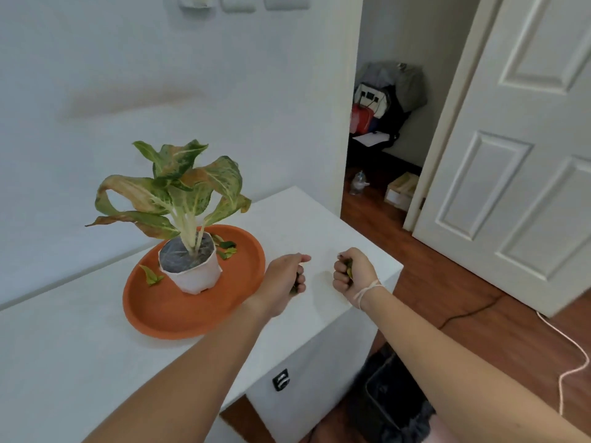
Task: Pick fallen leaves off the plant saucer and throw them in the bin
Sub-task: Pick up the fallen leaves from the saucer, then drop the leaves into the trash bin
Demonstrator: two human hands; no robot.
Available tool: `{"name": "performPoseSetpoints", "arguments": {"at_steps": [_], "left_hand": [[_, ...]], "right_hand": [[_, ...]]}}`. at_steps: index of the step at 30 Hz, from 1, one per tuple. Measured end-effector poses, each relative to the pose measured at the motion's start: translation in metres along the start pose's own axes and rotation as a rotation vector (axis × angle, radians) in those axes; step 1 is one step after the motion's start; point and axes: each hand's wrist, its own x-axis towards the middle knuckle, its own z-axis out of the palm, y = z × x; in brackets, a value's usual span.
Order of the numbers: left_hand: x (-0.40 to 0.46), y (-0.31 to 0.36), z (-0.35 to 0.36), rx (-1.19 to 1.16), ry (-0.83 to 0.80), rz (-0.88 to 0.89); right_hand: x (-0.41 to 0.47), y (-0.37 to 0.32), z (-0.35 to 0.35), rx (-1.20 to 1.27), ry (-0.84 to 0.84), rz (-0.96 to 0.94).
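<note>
An orange plant saucer (166, 311) sits on the white table, with a white pot (195, 276) holding a green-and-brown plant on it. Small fallen leaves lie on the saucer behind the pot (227, 249) and at its left (153, 276). My left hand (284, 279) is a fist just right of the saucer, with something dark inside it. My right hand (351, 271) is a fist over the table's right part, with green leaves showing between its fingers. A black bin (383, 391) stands on the floor below the table's right corner, partly hidden by my right arm.
The white table (96, 362) stands against a white wall. To the right lies wooden floor with a dark cable (463, 314) and a pale cord (572, 353). A white door (511, 155) stands open; bags and boxes fill the room beyond.
</note>
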Motion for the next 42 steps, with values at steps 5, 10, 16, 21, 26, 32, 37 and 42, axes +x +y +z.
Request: {"name": "performPoseSetpoints", "arguments": {"at_steps": [5, 10, 16, 21, 26, 32, 37, 42], "left_hand": [[0.005, 0.001, 0.07, -0.028, -0.107, -0.037], [0.019, -0.014, 0.144, -0.106, -0.201, -0.137], [0.033, -0.047, 0.217, 0.035, -0.221, -0.224], [0.041, -0.081, 0.249, 0.144, -0.239, -0.3], [0.061, -0.121, 0.255, 0.17, -0.225, -0.416], [0.099, -0.188, 0.254, 0.158, -0.168, -0.596], [0.139, -0.258, 0.252, 0.177, -0.15, -0.667], [0.18, -0.325, 0.238, 0.203, -0.132, -0.71]], "right_hand": [[-0.003, -0.026, -0.059, 0.128, 0.033, -0.003], [-0.008, -0.052, -0.125, 0.2, 0.042, -0.003], [-0.004, -0.062, -0.195, 0.264, 0.112, 0.017], [-0.003, -0.048, -0.237, 0.263, 0.201, 0.055], [0.006, -0.02, -0.266, 0.329, 0.286, 0.117], [0.037, 0.029, -0.298, 0.389, 0.458, 0.203], [0.08, 0.091, -0.327, 0.363, 0.632, 0.281], [0.119, 0.151, -0.353, 0.397, 0.751, 0.312]]}}
